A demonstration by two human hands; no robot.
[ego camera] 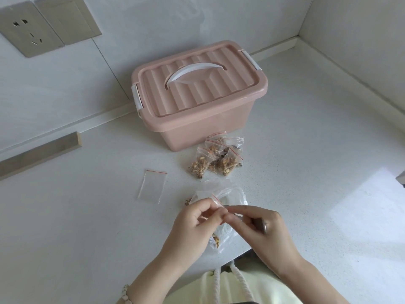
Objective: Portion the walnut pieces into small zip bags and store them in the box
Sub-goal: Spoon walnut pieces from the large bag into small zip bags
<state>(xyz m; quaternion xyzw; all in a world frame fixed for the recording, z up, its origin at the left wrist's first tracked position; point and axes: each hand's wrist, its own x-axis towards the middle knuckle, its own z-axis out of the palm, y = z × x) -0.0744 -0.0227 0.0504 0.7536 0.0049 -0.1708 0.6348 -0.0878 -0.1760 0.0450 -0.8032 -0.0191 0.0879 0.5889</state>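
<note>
1. Closest, the left hand (192,224) and the right hand (263,229) both pinch the red-lined top of a small zip bag (218,201); each holds one side, likely to work the mouth; I cannot tell if they are opening it or pressing it closed.
2. Under the hands lie walnut pieces (215,240) in crinkly clear plastic (232,194); close by, so they are easy to reach.
3. Leftward, an empty zip bag (153,186) lies flat, ready for its turn.
4. Further on, filled bags (215,160) sit heaped just beside the box, ready to go in.
5. Farthest, the pink box (197,128) stands with its lid (219,93) on; it must come off before storing.
</note>
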